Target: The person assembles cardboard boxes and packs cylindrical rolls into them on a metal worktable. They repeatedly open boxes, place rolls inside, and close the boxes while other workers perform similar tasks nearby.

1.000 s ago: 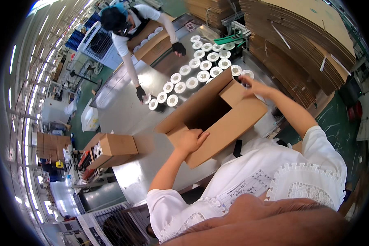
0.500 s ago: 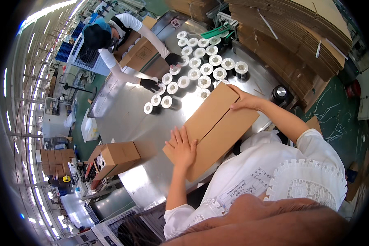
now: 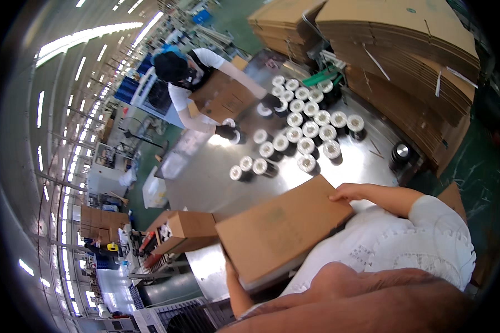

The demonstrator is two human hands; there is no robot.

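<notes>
A closed brown cardboard box is held between my two hands in front of my body, over the near edge of the metal table. One broad, unseamed face of it is turned up. My right hand grips the far right corner, fingers bent over its edge. At the opposite end, my left hand presses against the box's left side, its fingertips mostly hidden behind the cardboard. Beyond the box stand several dark cylinders with white round tops, grouped on the table.
Opposite me a person in dark gloves handles cylinders beside an open carton. Another open carton stands at the left table edge. Flattened cardboard stacks rise on the right, near a black lidded flask. The metal table lies between.
The box has been turned, so its seamed flap face no longer shows. My left hand has gone from its top to its side. The other person's hands have drawn cylinders toward their carton.
</notes>
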